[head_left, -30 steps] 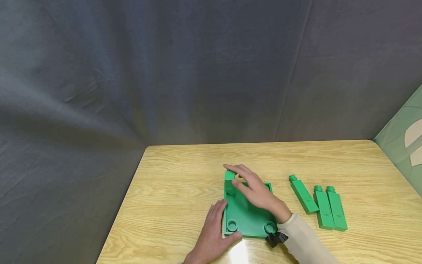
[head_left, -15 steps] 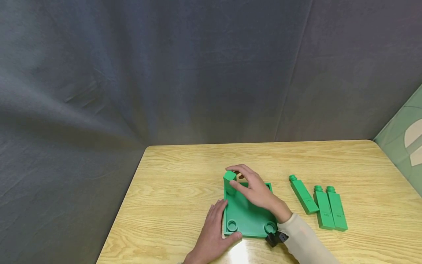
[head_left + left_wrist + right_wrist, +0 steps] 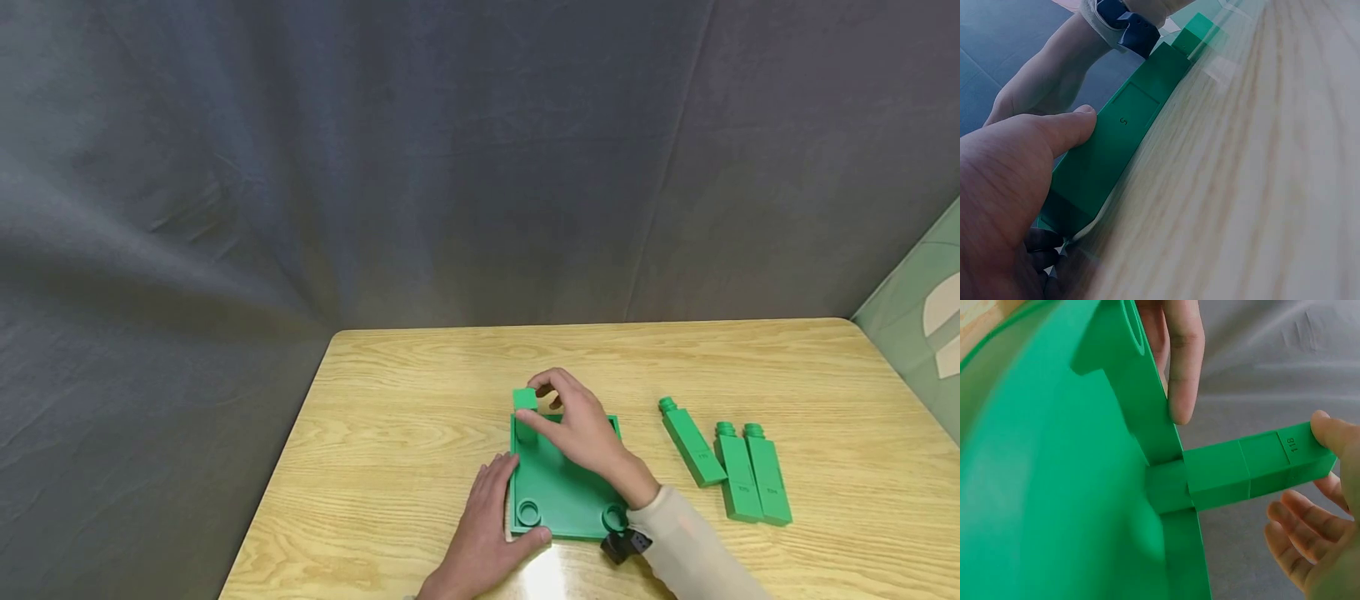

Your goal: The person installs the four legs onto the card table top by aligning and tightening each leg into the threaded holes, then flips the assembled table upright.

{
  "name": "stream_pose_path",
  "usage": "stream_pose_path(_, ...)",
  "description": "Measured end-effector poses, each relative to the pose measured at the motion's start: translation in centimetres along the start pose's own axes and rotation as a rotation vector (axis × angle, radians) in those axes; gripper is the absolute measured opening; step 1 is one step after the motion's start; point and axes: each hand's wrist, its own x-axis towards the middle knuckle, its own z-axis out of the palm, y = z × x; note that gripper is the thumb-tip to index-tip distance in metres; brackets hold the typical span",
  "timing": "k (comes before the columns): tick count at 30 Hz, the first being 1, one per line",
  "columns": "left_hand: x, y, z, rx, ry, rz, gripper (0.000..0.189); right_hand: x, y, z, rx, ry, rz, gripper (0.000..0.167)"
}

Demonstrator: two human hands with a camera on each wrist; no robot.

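A square green tray [image 3: 562, 493] with a raised rim lies on the table, round sockets showing in its two near corners. At its far left corner a green square post [image 3: 526, 398] stands upright. My right hand [image 3: 585, 429] pinches the post near its top between thumb and index finger; in the right wrist view the other fingers are loosely bent beside the post [image 3: 1241, 465]. My left hand [image 3: 486, 533] holds the tray's near left corner, fingers along the left side and thumb on the near side. The post's lower end inside the corner is hidden.
Three more green posts with threaded ends lie to the right: one slanted post [image 3: 692, 446], a middle post [image 3: 738, 479] and an outer post [image 3: 768, 482]. The wooden table [image 3: 390, 417] ends at a grey curtain [image 3: 480, 208]. A black device [image 3: 625, 546] sits at the right wrist.
The post has turned about its upright axis. My right fingers have drawn back toward the right, curling in on the post's top. The left hand and tray have stayed put.
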Motion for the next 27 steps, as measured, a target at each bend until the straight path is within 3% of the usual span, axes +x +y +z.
stream_pose_path(14, 0.0, 0.0, 0.0, 0.013, 0.007, 0.005, 0.100, -0.3, -0.8, 0.9, -0.062, 0.098, 0.054, 0.037)
stream_pose_path(21, 0.0, 0.0, 0.0, 0.013, 0.002, 0.003, 0.100, -0.3, -0.5, 0.7, -0.051, 0.094, 0.036, 0.037)
stream_pose_path(27, 0.0, -0.1, 0.1, 0.037, 0.013, 0.025, 0.100, -0.8, -0.3, -0.2, -0.006, 0.037, 0.006, 0.049)
